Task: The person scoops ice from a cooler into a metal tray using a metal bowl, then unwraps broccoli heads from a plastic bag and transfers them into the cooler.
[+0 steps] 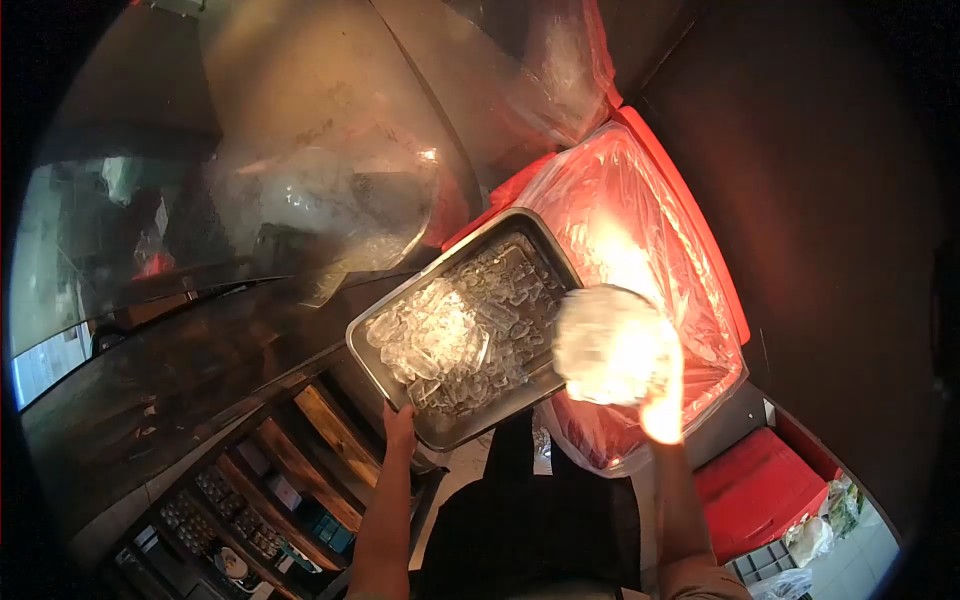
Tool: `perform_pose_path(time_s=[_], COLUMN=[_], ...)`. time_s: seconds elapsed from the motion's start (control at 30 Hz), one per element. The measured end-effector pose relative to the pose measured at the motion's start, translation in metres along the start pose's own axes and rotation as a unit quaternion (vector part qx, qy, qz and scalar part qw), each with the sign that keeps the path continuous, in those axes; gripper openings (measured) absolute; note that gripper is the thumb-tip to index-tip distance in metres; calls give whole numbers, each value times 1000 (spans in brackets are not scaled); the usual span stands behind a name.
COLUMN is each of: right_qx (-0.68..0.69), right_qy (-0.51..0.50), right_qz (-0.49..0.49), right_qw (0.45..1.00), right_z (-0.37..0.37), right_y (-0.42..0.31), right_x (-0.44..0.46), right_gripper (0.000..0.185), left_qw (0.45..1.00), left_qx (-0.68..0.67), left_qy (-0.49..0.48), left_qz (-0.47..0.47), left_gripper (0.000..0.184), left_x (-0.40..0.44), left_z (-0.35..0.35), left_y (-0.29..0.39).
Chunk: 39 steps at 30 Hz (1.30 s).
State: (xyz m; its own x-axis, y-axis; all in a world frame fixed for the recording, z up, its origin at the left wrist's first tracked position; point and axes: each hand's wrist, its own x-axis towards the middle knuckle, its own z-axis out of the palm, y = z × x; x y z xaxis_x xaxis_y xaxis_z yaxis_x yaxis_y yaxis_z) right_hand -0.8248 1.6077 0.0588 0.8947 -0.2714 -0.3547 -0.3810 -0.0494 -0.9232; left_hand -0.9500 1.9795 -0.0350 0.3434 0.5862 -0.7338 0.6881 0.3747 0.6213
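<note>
A rectangular metal tray (388,396) is tilted in front of me. Loose pieces of clear ice (440,335) cover much of its bottom. My left hand (399,424) grips the tray's near left edge, fingers closed on the rim. At the tray's right side, my right hand (662,412) holds a round, pale, bowl-like thing (605,345), smeared by motion and washed out by glare. What it contains, if anything, cannot be made out. Behind it stands a red bin (690,225) lined with a clear plastic bag (600,175).
A dark wall (810,200) rises on the right. Below it sits a red box (760,490) beside bagged items on the floor. Wooden slats (310,480) and shelves of small goods are at lower left. A hazy clear plastic sheet (330,120) hangs at upper left.
</note>
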Motion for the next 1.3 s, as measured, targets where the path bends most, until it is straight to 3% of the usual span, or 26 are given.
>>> perform_pose_path(time_s=[0.13, 0.2, 0.3, 0.37, 0.43, 0.5, 0.53, 0.6, 0.63, 0.67, 0.77, 0.87, 1.07, 1.13, 1.2, 1.3], right_qx=[-281, -183, -14, -58, -413, -482, -530, -589, -744, -548, -431, -266, -162, -79, 76, 101], right_qy=[-127, -84, 3, 97, 67, 58, 52, 27, -54, 9, 95, 120, 94, 77, 64, 29], right_qz=[-154, -235, -266, -303, -191, 103, 173, 181, 72, 279, 235, 287, 147, 199, 340, 362], right_qw=[939, 951, 964, 946, 888, 868, 829, 787, 662, 789, 866, 912, 971, 974, 935, 926], right_z=[72, 66, 29, -13, -65, -80, -74, -69, -64, -39, 4, 23, 38, 50, 53, 46], right_y=[-15, -9, -2, 23, 58, 113, 136, 217, 259, 263, 325, 354, 402, 406, 359, 376], right_x=[3, 13, 28, 40, 49, 60, 66, 70, 71, 80, 85, 97, 109, 118, 136, 138], right_gripper=[68, 71, 74, 66, 65, 68, 72, 69, 71, 74, 80, 78, 75, 74, 73, 76], left_qw=[999, 999, 999, 997, 996, 1000, 1000, 999, 999, 999, 999, 1000, 999, 1000, 999, 1000], left_qx=[18, 35, 39, 10, 21, 1, -10, -28, -35, -28, -6, -8, -9, 11, 23, 20], left_qy=[-17, -19, 9, 36, 64, 7, 0, -21, -36, -28, -7, -11, -12, -19, -19, 5], left_qz=[24, 27, -8, -62, -55, -31, -26, -20, -19, -27, -37, -25, -40, -12, -11, -16], left_gripper=[44, 41, 39, 46, 54, 58, 58, 58, 58, 58, 61, 64, 68, 67, 67, 66], left_x=[-1, 0, -4, -8, -19, -15, -9, 6, 11, 12, 14, 21, 17, 22, 21, 19], left_z=[-2, -3, -5, 5, 19, 12, 7, -6, -10, -8, -10, -10, 0, -10, -13, -6], left_y=[1, 1, 6, 16, 27, 21, 13, -2, -7, -9, -4, -7, -6, -13, -12, -15])
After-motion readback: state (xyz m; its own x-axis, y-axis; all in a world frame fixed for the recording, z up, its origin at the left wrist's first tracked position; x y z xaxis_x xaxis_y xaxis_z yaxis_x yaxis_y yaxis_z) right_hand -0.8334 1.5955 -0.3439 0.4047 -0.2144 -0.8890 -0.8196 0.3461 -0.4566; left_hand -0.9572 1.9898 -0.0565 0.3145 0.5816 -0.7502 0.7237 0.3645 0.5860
